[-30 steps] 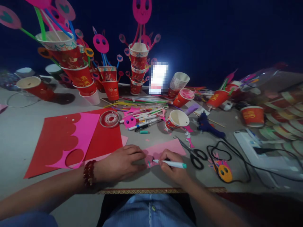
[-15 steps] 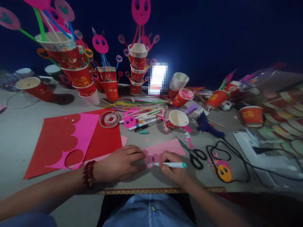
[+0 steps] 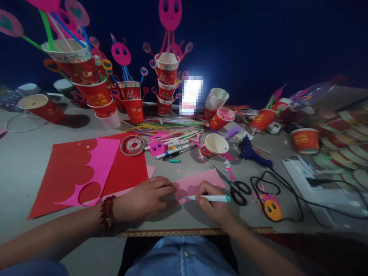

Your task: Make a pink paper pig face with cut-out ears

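My right hand (image 3: 212,201) is closed round a white marker (image 3: 217,198) with a teal end. The marker's tip points left at a small pink paper piece (image 3: 181,196), which bears some teal marks. My left hand (image 3: 149,197), with a beaded bracelet on the wrist, lies with its fingers stretched out and fingertips at the left edge of that piece. Just behind it is a strip of pink paper (image 3: 211,178). To the left are red paper sheets (image 3: 129,172) with a scalloped bright pink offcut (image 3: 107,153) on top. A teal marker cap (image 3: 174,161) lies beyond my hands.
Black-handled scissors (image 3: 240,191), a blue glue gun (image 3: 253,153) and its black cord (image 3: 300,203) lie to the right, near an orange paper face (image 3: 272,210). Behind are a tape roll (image 3: 132,145), a paper cup (image 3: 214,145), several markers, and decorated cup stacks (image 3: 166,82).
My right hand and the marker have shifted slightly to the right, the tip drawing back a little across the pink piece. My left hand stays in place.
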`<action>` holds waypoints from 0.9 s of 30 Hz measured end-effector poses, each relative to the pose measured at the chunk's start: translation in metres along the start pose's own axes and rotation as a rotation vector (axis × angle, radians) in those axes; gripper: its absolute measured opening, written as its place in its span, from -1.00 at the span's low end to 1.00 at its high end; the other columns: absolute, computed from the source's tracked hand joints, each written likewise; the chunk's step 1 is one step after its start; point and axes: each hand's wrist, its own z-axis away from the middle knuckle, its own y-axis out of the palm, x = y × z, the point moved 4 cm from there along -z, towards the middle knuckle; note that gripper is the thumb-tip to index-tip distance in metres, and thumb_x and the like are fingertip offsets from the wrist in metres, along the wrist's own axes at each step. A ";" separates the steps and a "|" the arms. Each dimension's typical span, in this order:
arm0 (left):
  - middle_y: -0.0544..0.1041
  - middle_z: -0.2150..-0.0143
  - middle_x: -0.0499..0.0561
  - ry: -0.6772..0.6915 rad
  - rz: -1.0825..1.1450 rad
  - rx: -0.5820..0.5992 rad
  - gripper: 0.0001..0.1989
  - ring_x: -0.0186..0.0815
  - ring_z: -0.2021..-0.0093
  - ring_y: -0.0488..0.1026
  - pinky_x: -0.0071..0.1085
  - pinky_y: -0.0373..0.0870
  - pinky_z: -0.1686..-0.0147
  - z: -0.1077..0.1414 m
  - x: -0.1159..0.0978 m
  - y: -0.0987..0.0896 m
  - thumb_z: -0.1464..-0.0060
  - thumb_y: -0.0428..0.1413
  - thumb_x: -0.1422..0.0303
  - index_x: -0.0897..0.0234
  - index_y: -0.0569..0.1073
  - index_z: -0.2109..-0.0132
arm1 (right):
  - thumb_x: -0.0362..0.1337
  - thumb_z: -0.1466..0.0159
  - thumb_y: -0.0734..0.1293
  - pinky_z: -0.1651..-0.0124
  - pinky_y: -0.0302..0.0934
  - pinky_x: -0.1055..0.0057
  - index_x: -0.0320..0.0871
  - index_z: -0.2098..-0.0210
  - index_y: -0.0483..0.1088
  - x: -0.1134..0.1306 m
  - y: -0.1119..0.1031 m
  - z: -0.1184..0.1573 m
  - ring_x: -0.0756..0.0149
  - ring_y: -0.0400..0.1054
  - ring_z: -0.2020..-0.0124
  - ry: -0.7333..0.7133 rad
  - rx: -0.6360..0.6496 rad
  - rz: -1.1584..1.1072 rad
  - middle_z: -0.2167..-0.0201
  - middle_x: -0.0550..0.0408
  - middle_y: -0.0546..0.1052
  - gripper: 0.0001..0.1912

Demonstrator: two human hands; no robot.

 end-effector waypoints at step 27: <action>0.43 -0.18 0.11 0.001 -0.014 0.025 -0.72 -0.07 -0.13 0.34 -0.13 0.31 -0.15 -0.002 -0.001 -0.002 -0.29 0.03 0.34 0.15 0.47 -0.10 | -0.37 -0.14 0.23 0.47 0.11 0.47 -0.08 0.52 0.27 0.000 0.002 0.000 0.39 0.26 0.58 -0.060 0.030 0.058 0.60 0.23 0.39 -0.88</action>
